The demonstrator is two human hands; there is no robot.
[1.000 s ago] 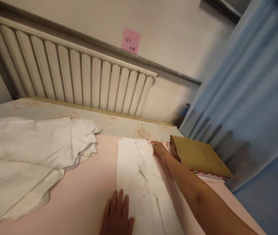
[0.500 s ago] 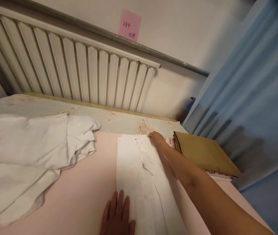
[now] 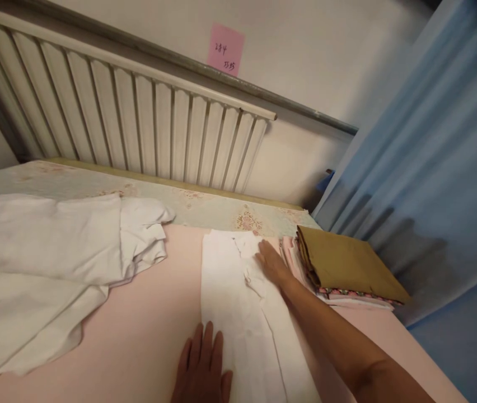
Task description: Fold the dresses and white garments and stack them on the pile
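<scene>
the folded white garment (image 3: 225, 291) lies on the pink sheet (image 3: 150, 313), its long axis running from the near edge of view away toward the radiator (image 3: 163, 123). the right hand (image 3: 271, 263) is nearer its far end, at the right-hand edge; whether those fingers pinch cloth i cannot tell. the left hand (image 3: 202, 369) lies flat, fingers extended and gripping nothing, along the near left edge. rumpled white cloth (image 3: 54, 240) lies left, a folded olive cloth (image 3: 351, 266) right.
</scene>
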